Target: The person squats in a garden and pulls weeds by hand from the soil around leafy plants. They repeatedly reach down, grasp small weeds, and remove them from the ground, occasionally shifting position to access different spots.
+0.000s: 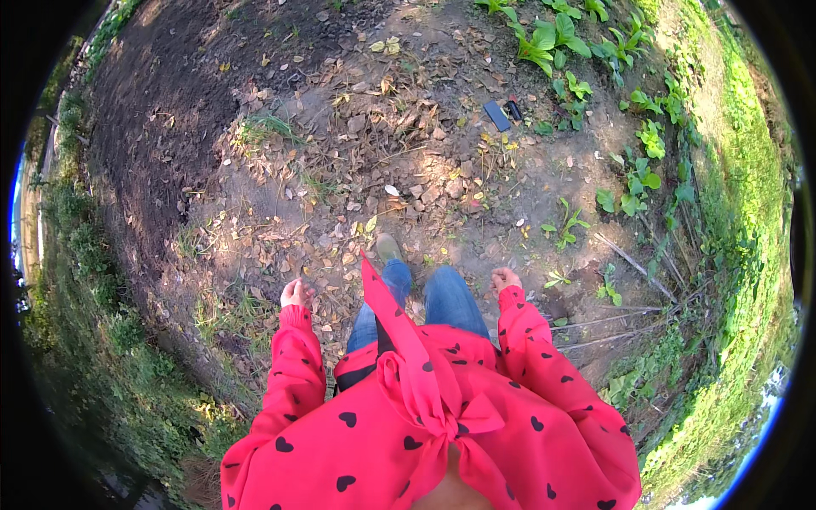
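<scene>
My left hand (297, 294) hangs beside my body over soil strewn with dry leaves, its fingers loosely bent and apart, with nothing visible in it. On the other side, my right hand (505, 279) is held low over bare soil, loosely curled, and no object shows in it. Both cuffs belong to a red blouse (382, 440) with black hearts and a bow at the neck. Below it are blue jeans (454, 299), and one shoe (387, 247) is set forward on the leaves. Farther ahead, a dark flat phone-like object (496, 116) lies on the ground next to a small black and red object (514, 109).
Leafy green plants (554, 41) grow ahead to the right. A small seedling (565, 224) stands nearer my right hand. Dry stalks (634, 266) lie at the right by a grassy strip (743, 191). Dark loose soil (166, 140) spreads left, bordered by bushes (83, 248).
</scene>
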Tool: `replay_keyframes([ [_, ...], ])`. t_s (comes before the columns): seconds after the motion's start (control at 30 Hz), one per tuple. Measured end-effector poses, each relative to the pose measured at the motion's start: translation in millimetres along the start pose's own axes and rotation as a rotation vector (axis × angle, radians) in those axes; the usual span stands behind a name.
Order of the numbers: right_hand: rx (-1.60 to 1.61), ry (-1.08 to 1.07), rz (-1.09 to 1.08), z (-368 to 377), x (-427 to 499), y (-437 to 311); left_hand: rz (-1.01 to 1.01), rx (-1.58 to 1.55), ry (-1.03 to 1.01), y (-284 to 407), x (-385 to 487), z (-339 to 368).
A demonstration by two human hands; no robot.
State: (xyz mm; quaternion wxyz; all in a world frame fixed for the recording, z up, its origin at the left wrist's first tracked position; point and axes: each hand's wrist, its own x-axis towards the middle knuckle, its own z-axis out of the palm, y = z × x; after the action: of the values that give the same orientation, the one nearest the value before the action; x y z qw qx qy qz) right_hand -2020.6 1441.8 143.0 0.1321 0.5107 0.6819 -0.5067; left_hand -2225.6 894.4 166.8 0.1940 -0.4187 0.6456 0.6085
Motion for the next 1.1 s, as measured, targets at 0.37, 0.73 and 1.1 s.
replay_keyframes([
  [0.37, 0.058, -0.046, 0.068, 8, 94, -54, -0.087, 0.183, 0.046, 59, 25, 55],
  [0.73, 0.278, 0.011, 0.048, 15, 173, -135, 0.092, 0.269, 0.003, 203, 65, 114],
  [1.1, 0.004, 0.138, 0.139, 106, 216, -137, 0.235, 0.495, -0.170, 363, 230, 238],
])
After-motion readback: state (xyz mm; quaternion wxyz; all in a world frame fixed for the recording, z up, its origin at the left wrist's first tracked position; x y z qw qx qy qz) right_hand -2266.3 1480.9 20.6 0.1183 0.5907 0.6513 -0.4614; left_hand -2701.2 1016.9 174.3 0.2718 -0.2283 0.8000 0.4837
